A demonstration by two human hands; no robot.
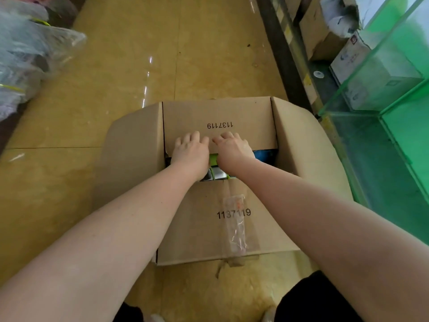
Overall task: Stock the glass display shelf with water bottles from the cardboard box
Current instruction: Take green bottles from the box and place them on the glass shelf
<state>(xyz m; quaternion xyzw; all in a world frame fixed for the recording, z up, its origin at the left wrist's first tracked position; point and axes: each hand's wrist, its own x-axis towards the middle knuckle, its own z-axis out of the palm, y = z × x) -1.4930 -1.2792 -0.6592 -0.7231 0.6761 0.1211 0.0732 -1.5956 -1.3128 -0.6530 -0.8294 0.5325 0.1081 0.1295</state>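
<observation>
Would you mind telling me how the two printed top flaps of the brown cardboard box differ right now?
The far flap has both hands, left hand and right hand, on its edge; the near flap is untouched. The near flap carries clear torn tape; the far flap shows none. Both read 1137119.

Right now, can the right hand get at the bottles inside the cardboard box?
Probably not yet: the far flap and near flap leave only a narrow gap over the bottles, and the right hand rests on the far flap.
</observation>
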